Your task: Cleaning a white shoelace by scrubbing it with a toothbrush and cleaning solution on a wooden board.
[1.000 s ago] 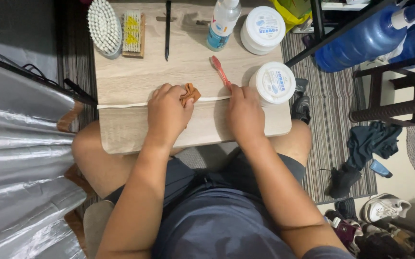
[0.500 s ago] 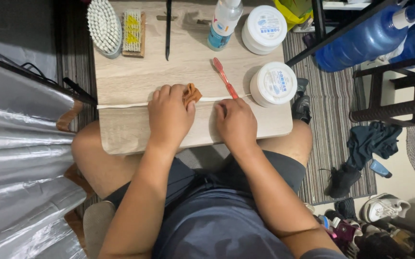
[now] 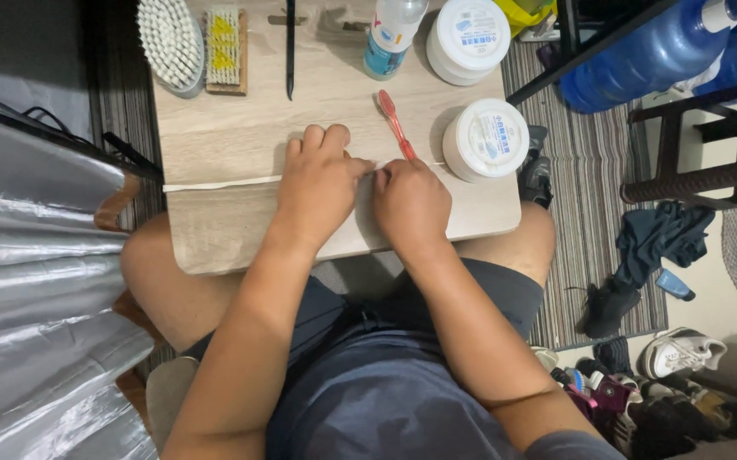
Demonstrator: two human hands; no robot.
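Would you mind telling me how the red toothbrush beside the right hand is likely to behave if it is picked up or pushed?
The toothbrush looks thin and plastic, so it is probably light and fairly stiff. It lies flat on the table, so a push would likely slide or spin it rather than roll it. Its narrow handle may need a pinch grip.

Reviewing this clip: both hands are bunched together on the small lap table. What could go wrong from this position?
The right hand sits against the red toothbrush; a nudge could flick it toward the white tub at the table's right edge. That tub stands close to the rim of the table and might be pushed off. The table seems to rest on the knees, so pressure from the left hand could tip it.
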